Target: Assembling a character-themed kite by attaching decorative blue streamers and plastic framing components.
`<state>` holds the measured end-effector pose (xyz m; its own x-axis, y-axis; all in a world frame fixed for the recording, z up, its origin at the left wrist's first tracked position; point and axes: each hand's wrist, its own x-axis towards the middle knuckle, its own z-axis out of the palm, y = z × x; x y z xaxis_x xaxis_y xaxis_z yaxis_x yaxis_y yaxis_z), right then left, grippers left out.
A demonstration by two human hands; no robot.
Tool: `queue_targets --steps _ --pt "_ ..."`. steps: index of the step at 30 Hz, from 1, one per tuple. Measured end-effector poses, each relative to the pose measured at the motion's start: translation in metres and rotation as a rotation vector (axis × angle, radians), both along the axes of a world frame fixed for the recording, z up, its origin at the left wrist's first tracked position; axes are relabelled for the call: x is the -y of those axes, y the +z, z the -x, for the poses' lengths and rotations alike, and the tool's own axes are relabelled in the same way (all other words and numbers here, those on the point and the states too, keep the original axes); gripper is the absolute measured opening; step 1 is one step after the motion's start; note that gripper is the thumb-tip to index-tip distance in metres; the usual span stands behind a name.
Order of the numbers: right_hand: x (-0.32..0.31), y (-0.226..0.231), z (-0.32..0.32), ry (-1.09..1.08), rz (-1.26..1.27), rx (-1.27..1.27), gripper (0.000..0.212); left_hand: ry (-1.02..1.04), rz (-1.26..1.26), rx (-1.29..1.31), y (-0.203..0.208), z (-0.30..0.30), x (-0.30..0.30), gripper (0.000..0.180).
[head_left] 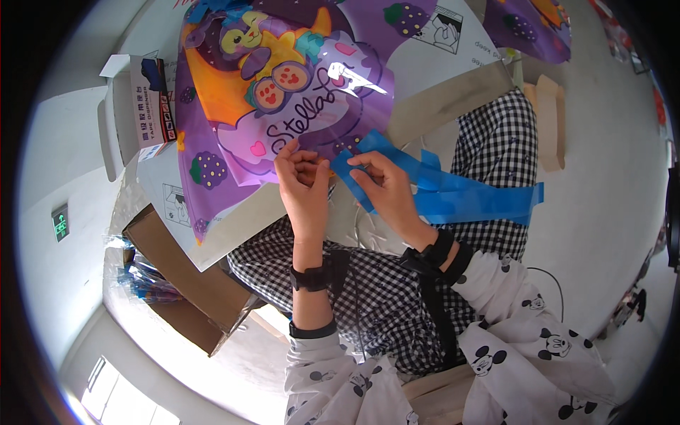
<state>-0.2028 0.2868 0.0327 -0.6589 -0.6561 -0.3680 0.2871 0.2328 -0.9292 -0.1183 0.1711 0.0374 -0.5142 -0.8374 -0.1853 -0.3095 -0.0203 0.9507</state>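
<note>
A purple foil sheet (pixel 202 120) printed with a cartoon animal lies in front of me, shiny and partly wrinkled. At its near edge is my left hand (pixel 304 188), fingers curled and thumb drawn in; what they pinch, if anything, is hidden. My right hand (pixel 389 191), just beside it, is closed on one end of a blue plastic strip (pixel 350 177). More blue strips (pixel 474 198) trail to the right across my black-and-white checked lap (pixel 496 134). Both wrists wear black straps.
Under the foil lies a pale printed board (pixel 159 173). On the left stand a tape dispenser box (pixel 150 106) and an open brown carton (pixel 195 283) near clear-wrapped packets (pixel 152 283). Another purple foil piece (pixel 528 28) is at the far right, above a tan carton (pixel 549 124).
</note>
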Motion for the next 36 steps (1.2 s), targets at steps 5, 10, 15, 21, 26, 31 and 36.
queue_targets --steps 5,10,15,21,26,31,36 --pt "0.001 0.008 0.001 0.032 -0.021 0.051 0.014 0.003 0.042 0.021 0.000 0.000 -0.001 0.052" --pt "0.002 -0.005 -0.003 0.029 0.006 -0.119 0.016 0.004 0.055 0.033 0.001 0.002 -0.002 0.055" --pt "-0.001 -0.001 0.000 0.094 -0.049 -0.125 0.016 0.004 0.065 0.049 0.001 0.001 -0.002 0.057" --pt "0.000 -0.001 0.000 0.101 -0.077 -0.173 0.018 0.001 0.095 0.111 0.004 0.003 -0.003 0.060" --pt "-0.003 0.009 0.003 0.215 -0.179 -0.352 0.023 -0.006 0.170 0.161 0.000 0.002 -0.005 0.063" --pt "-0.009 0.003 0.003 0.208 -0.078 -0.521 0.028 0.001 0.162 0.153 -0.001 0.003 -0.005 0.063" --pt "-0.009 0.004 0.002 0.242 -0.089 -0.495 0.030 0.001 0.175 0.147 -0.001 0.002 -0.004 0.063"
